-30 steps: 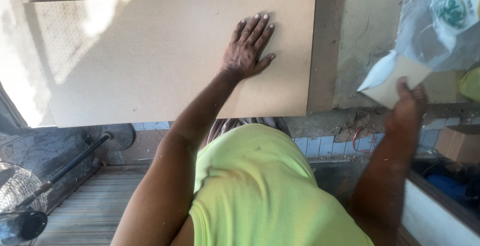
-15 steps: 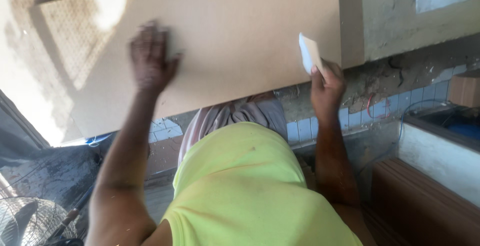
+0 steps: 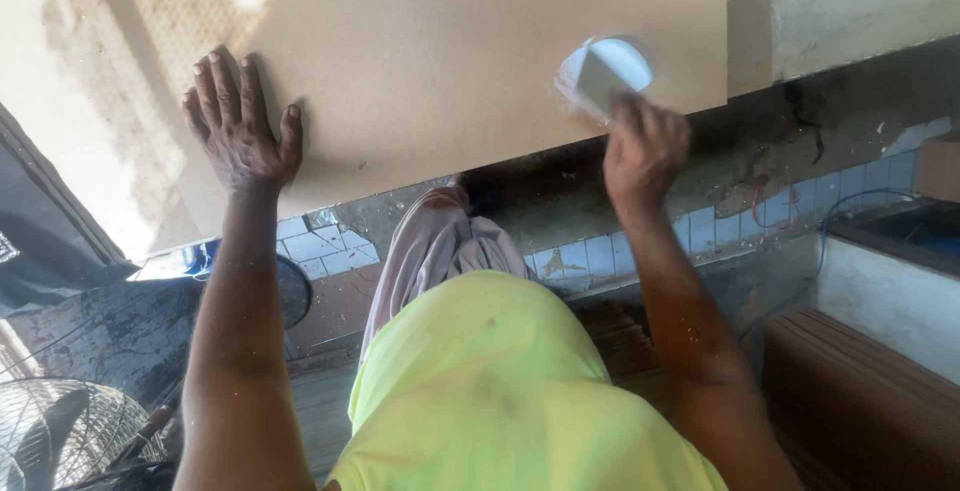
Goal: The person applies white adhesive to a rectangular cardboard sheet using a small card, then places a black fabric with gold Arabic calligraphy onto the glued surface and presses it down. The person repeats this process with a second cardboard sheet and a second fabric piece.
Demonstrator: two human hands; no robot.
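Observation:
A large tan fibreboard panel [image 3: 450, 61] lies flat across the upper half of the head view. My left hand [image 3: 238, 131] rests palm down on its left part, fingers spread, holding nothing. My right hand [image 3: 643, 151] grips a small white folded sheet [image 3: 603, 73], blurred, pressed against the board near its front right edge.
A grey concrete surface [image 3: 850, 11] borders the board on the right. Below run blue tiles [image 3: 590, 256] and a rough wall. A metal fan [image 3: 60, 436] sits bottom left, a stack of brown boards [image 3: 860, 401] bottom right.
My left hand slid left across the board. My right hand took the white sheet from the right side and brought it onto the board. The view shifted.

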